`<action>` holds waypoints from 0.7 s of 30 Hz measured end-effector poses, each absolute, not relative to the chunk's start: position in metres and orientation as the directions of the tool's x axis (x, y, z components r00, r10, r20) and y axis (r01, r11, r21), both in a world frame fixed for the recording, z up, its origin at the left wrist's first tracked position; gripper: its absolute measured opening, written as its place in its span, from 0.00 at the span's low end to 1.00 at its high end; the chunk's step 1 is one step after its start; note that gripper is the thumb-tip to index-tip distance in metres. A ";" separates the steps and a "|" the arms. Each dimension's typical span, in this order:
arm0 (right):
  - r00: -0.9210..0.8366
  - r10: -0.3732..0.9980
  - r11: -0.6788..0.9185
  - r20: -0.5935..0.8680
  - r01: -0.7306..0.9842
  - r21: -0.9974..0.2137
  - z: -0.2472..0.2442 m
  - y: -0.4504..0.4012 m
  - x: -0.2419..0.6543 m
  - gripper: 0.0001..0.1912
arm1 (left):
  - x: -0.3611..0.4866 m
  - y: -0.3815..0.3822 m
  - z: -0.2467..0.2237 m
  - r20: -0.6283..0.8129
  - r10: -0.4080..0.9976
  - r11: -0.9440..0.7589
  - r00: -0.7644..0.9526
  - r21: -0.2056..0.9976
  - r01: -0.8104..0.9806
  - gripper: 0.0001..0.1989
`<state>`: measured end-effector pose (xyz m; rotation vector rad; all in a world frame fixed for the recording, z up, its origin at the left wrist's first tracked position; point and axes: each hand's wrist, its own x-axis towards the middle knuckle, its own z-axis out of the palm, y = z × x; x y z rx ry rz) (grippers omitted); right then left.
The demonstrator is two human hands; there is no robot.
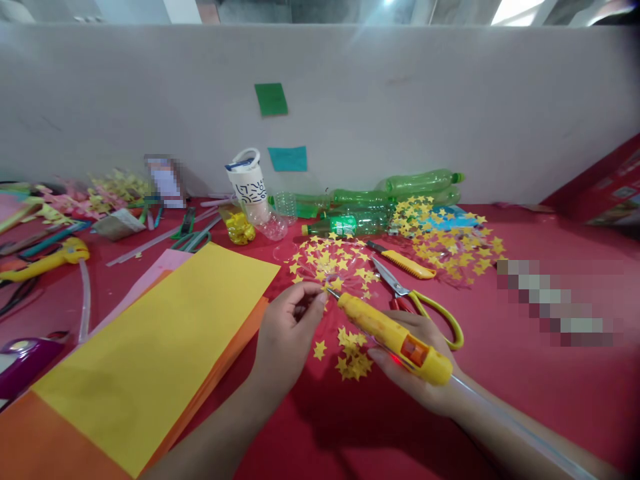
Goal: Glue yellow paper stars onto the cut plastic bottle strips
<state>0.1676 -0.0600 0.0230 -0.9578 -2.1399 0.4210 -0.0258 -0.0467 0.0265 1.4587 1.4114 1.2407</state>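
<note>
In my right hand (425, 360) is a yellow glue gun (390, 330), its metal tip pointing left toward the fingertips of my left hand (290, 327). My left thumb and index finger pinch a small yellow star (326, 291) at that tip. Just behind the fingers, a cluster of yellow stars on clear plastic (333, 260) lies on the red table. Loose yellow stars (353, 363) sit in a small pile between my hands. Yellow-handled scissors (400, 287) and a yellow cutter knife (407, 261) lie behind my right hand.
Yellow paper (165, 353) over orange sheets covers the left side. Green bottles (420, 181), a white cup (249, 183) and another star cluster (450, 243) stand or lie toward the grey partition (350, 113). A second yellow glue gun (60, 257) rests far left.
</note>
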 end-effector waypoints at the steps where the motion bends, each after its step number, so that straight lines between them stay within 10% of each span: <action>1: -0.452 0.745 0.667 0.491 0.501 -0.552 0.023 -0.060 0.168 0.14 | -0.026 -0.047 0.027 0.144 0.987 -0.119 -0.076 0.955 0.271 0.07; 16: -0.459 0.746 0.666 0.483 0.519 -0.536 0.026 -0.058 0.166 0.15 | -0.025 -0.047 0.028 0.132 0.989 -0.108 -0.067 0.953 0.284 0.08; 21: -0.446 0.749 0.662 0.490 0.526 -0.534 0.026 -0.059 0.166 0.15 | -0.026 -0.049 0.028 0.326 0.944 -0.272 -0.045 0.851 0.450 0.07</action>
